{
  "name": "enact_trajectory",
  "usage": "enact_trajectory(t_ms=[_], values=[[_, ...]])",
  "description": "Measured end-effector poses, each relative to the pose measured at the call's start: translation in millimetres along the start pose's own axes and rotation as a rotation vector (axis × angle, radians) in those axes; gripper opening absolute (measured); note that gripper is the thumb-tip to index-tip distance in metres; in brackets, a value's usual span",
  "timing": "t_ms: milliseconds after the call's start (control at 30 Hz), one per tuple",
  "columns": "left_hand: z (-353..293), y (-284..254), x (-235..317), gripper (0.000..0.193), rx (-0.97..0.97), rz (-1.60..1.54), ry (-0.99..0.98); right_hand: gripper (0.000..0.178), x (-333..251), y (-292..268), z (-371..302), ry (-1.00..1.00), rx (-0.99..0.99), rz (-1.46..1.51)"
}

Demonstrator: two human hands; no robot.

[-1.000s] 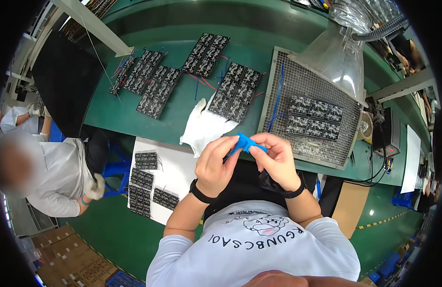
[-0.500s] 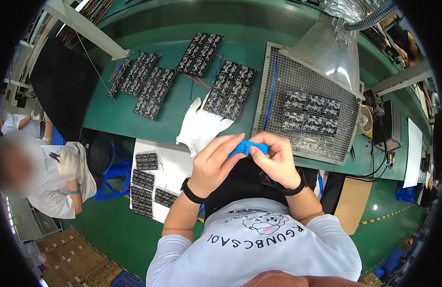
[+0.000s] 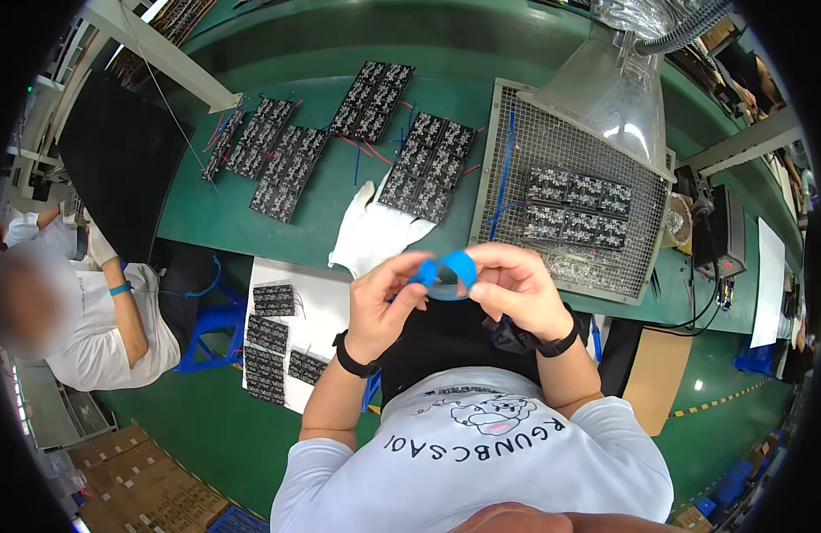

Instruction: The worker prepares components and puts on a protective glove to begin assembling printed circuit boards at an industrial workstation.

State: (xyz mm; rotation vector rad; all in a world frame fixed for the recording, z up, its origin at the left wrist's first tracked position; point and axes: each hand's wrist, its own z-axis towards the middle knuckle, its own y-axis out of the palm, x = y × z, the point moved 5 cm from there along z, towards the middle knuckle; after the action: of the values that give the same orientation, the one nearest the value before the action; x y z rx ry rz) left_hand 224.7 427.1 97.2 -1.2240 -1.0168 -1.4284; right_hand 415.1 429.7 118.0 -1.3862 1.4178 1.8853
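Observation:
Above my lap, just off the table's front edge, I hold a blue wrist strap (image 3: 461,265) between both hands. Its band is opened into a loop. My left hand (image 3: 380,298) pinches the strap's left end, where a thicker blue part shows at the fingertips. On the right side of the loop, the fingers and thumb of my right hand (image 3: 519,286) close on the band. A white glove (image 3: 375,233) lies on the table just beyond my left hand. Both my wrists carry black bands.
Several black circuit board panels (image 3: 428,169) with red and blue wires lie on the green table (image 3: 224,209). Another panel (image 3: 577,210) rests on a metal mesh tray (image 3: 552,289) under a clear hood (image 3: 606,98). More boards lie on a white sheet at left, near a seated co-worker (image 3: 108,320).
The blue strap, bunched between my fingers before, now spreads into a round loop. My hands have shifted slightly apart. The co-worker's gloved hand has moved up toward the black panel at left.

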Motion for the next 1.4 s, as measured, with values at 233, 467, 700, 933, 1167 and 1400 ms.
enact_trajectory(t_ms=[233,467,700,933,1167,1400], values=[[-11,-5,7,0.011,0.070,0.570,0.343,0.041,21,28,18,-0.104,0.004,-0.339],[-28,-24,-32,0.054,0.341,0.102,0.047,0.037,51,58,13,-0.113,-0.003,-0.484],[-1,-33,0,0.109,-0.007,-1.430,0.087,0.022,97,81,19,-0.174,-0.201,-0.329],[-14,-42,-22,0.117,0.277,0.647,0.333,0.022,74,118,19,-0.431,-0.341,-0.612],[-25,-69,-41,0.088,0.401,-1.643,0.061,0.022,105,74,41,-0.070,-0.319,-0.441],[-22,-56,-25,0.092,0.466,-1.534,-0.005,0.015,107,86,39,0.059,-0.329,-0.322]])
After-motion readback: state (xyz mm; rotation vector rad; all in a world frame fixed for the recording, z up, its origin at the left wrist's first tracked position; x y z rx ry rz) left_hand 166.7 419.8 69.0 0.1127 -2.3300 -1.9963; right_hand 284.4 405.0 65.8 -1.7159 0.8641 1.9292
